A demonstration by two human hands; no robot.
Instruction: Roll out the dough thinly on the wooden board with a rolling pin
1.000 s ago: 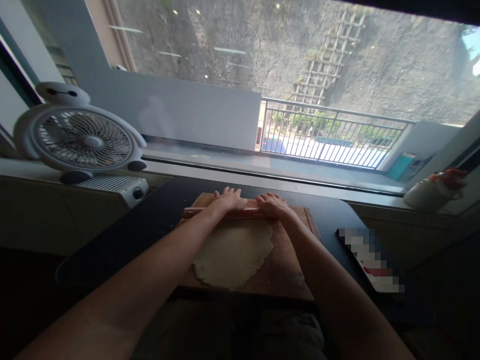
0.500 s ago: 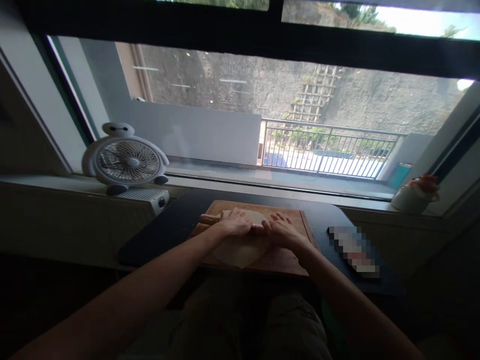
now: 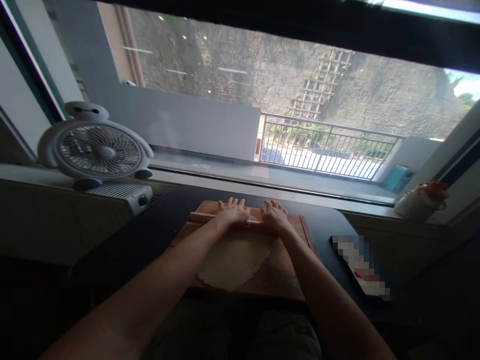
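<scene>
Fan (image 3: 105,152) at the far left, one only, is white and round, with two dark dots joined by a line on its head and two dark feet. Just below it is one pale box (image 3: 129,195) with a slatted top and a single dark knob. Next comes one dark table (image 3: 123,245), bearing one wooden board (image 3: 287,272). One rolling pin (image 3: 200,217), reddish brown, smooth and slim, lies across the far part of the board, its left end bare and a small label near its middle. The left hand (image 3: 234,211) rests palm down on the pin, fingers stretched out and a little apart. Under the pin and towards the person lies one sheet of dough (image 3: 232,262) on the board: pale, flat, thin and roundish, its near and right edges uneven. The right hand (image 3: 275,214) also lies palm down on the pin, fingers spread forward; the two hands are near each other but apart. To the right, on the table beside the board, is one flat thing (image 3: 360,267), too blurred to name. Farthest right, one whitish pot (image 3: 420,204) with an orange top stands by the window.
</scene>
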